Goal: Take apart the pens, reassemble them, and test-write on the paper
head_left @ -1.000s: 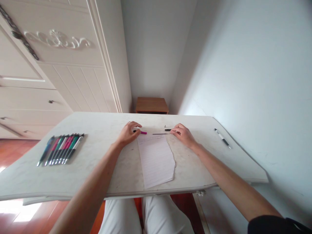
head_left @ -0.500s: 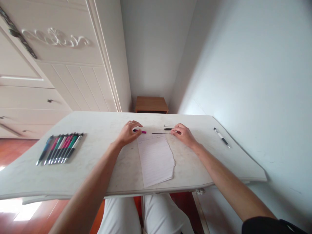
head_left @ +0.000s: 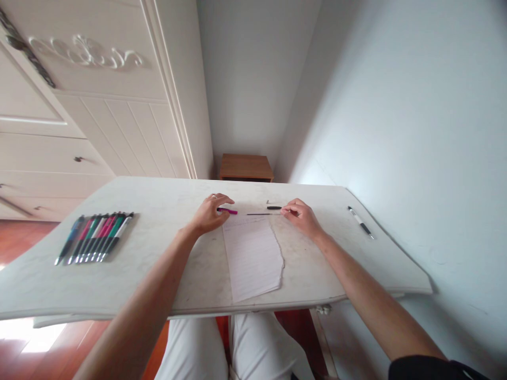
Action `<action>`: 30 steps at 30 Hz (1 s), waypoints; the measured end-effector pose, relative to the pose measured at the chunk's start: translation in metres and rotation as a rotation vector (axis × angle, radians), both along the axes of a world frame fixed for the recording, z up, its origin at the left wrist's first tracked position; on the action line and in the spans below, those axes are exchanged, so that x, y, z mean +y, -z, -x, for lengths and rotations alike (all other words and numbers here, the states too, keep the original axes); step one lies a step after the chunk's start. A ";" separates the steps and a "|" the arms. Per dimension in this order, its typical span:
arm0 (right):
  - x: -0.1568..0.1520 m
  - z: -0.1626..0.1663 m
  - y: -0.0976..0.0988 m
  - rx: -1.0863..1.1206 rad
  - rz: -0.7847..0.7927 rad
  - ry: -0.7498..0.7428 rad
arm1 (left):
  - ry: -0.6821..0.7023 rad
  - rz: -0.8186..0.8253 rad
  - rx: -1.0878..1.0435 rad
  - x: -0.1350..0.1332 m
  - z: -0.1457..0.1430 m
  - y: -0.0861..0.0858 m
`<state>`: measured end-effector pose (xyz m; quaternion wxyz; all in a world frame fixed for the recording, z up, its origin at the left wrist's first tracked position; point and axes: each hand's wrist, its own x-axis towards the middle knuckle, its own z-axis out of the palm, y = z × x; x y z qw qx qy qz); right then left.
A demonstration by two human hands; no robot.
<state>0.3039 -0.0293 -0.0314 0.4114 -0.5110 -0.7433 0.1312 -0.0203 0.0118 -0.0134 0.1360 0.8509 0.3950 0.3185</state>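
At the right hand (head_left: pixel 303 215), fingertips drawn close together at the right end of the refill (head_left: pixel 259 214); eased slightly rightward from a second ago, with more of the black grip (head_left: pixel 274 208) now uncovered just beyond; too small and blurred to tell whether pinched on the refill or merely touching. At the left hand (head_left: pixel 209 215), thumb and fingers parted, one to each side of the pink barrel (head_left: pixel 233 211); fingers stretched a touch farther than before, without any firm clasp; dark end of the barrel toward the palm.

Between the hands, the refill flat on the table (head_left: pixel 304 285), just past the top edge of the paper (head_left: pixel 253 258); in the same spot as a second ago, likewise the grip and, farther back, a tiny metal bit (head_left: pixel 267 201); hence a change of fingers only, not of parts; by judgement, a pen in pieces, with refill, grip, barrel and bit all lying apart.

Farther out, at the right, a white pen (head_left: pixel 359 221) aslant and untouched; at the left, well apart from the hand, a row of pens (head_left: pixel 99 237), side by side; past the far edge, a brown stand (head_left: pixel 246 166).
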 end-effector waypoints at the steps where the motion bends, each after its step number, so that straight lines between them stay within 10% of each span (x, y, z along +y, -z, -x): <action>1: 0.000 0.000 0.000 -0.005 0.000 0.006 | -0.003 -0.011 0.007 -0.001 -0.002 0.001; 30: 0.001 0.003 0.003 0.005 0.070 -0.017 | -0.056 -0.097 0.090 -0.002 -0.026 0.007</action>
